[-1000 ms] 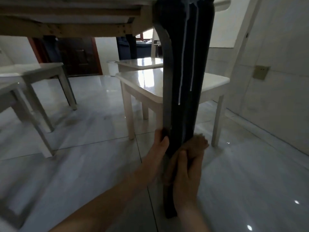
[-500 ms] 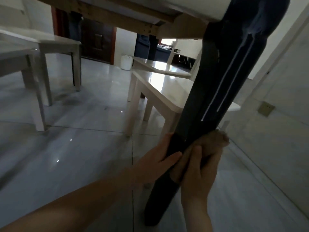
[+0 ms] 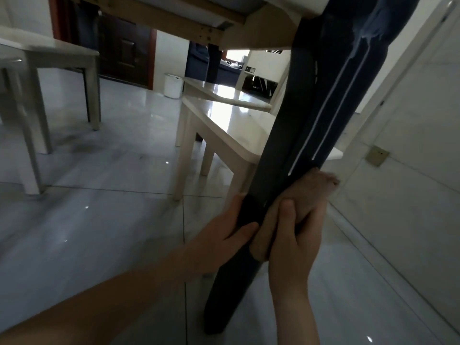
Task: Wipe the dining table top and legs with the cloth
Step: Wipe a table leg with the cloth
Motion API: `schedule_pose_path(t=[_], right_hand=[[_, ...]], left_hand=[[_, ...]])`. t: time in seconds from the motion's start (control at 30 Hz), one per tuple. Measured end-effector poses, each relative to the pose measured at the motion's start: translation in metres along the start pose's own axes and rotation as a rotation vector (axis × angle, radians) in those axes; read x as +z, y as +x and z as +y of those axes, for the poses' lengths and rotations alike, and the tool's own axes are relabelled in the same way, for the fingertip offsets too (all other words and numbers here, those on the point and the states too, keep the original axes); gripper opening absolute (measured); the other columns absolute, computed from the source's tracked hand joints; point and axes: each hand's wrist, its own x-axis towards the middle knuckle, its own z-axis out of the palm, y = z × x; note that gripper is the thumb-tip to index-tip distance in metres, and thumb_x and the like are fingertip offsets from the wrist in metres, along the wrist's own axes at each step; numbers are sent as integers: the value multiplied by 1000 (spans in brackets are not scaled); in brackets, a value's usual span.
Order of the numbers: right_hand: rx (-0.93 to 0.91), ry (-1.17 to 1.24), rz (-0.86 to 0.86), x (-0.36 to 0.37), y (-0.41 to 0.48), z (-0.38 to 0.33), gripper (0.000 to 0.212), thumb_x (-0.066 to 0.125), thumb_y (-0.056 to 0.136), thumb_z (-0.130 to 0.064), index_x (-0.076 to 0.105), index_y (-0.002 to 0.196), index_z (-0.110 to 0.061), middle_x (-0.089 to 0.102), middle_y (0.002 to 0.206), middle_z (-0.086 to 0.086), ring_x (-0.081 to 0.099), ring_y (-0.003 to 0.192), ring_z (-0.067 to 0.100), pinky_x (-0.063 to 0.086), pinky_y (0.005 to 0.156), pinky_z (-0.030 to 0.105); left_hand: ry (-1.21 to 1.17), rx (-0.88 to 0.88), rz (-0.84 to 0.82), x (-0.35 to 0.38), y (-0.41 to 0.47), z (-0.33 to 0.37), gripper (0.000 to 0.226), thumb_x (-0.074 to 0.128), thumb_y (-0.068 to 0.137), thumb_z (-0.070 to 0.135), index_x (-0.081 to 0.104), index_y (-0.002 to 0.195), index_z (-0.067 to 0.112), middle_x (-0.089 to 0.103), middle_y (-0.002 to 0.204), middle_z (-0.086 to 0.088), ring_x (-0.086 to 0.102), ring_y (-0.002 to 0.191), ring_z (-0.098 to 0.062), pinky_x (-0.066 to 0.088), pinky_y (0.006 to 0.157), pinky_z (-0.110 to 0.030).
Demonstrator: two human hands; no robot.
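The dark bench leg is gripped by the left hand, while the cloth is pressed against it under curled fingers of the right hand (leg-wiping step); strokes below them seem needed next.

Loc: home dining area, viewed low, under table. Evid: dk dining table leg w/ bare wood frame above; cream chairs; glossy pale floor tiles; dk wood door; white bin by wall; wall socket low on rt.
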Motion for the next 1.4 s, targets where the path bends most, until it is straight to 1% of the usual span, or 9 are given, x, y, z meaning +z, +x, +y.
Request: schedule_pose_path(t=[0.17,0.33,0.5,0.7,0.87,1.07,1.17,1.27,1.4], right_hand=[[187,74,20,-8,-15,8,20,54,90,-32,60,100,-16,67,80,-10,64,76,9,52,65,24],[46,-12,72,6,7,-21,57,68,85,-17,50,137,-30,66,118,-12,66,99,3,57,78,20],[144,188,135,-7,25,-20,15,61,91,-19,66,98,-7,68,71,-9,63,70,9,52,63,28],[33,36,54,8,15,-31,49,68,85,-18,56,132,-20,70,114,-3,68,96,7,58,76,22],[86,197,105,-3,43,-43,16,65,88,-21,63,73,-16,62,61,-5,59,58,10,48,51,23],[-16,69,30,4,21,-40,41,68,85,-10,60,125,-14,72,100,-4,68,83,3,52,63,13],[-5,114,15,4,39,-48,35,67,85,-14,63,120,-19,73,93,-10,68,79,1,51,59,11],[-24,177,22,0,48,-45,17,57,93,-18,63,106,-9,67,74,-13,63,68,0,48,57,14],[-121,-24,144,22,26,-21,32,44,99,-29,43,131,-31,65,106,-27,59,101,-6,47,90,16]], left_hand=[[-36,3,-31,-1,0,-3,41,47,95,38,33,134,32,58,123,11,58,116,-7,49,96,-29],[-98,-5,-24,2,3,-6,53,47,90,56,37,131,23,62,114,0,64,104,-24,52,88,-51],[-53,-11,-12,1,1,2,51,41,82,71,34,124,44,57,117,31,59,106,7,46,82,-8],[-51,9,-2,0,3,7,50,38,78,78,35,123,55,56,114,37,57,105,12,43,86,-8],[-41,-31,-6,0,1,1,40,43,84,66,33,123,59,58,119,28,56,110,7,44,90,-14],[-78,-54,-22,-1,1,12,56,45,70,82,35,120,59,57,112,38,56,104,13,44,87,-10],[-59,-55,-42,-2,1,4,64,47,80,71,37,130,32,60,121,16,59,111,-2,48,93,-26],[-17,-80,-11,-1,0,2,52,47,80,68,34,126,50,58,116,32,55,107,11,45,91,-13],[-15,-18,12,1,2,9,65,43,79,77,39,126,33,62,105,12,62,96,-4,50,81,-32]])
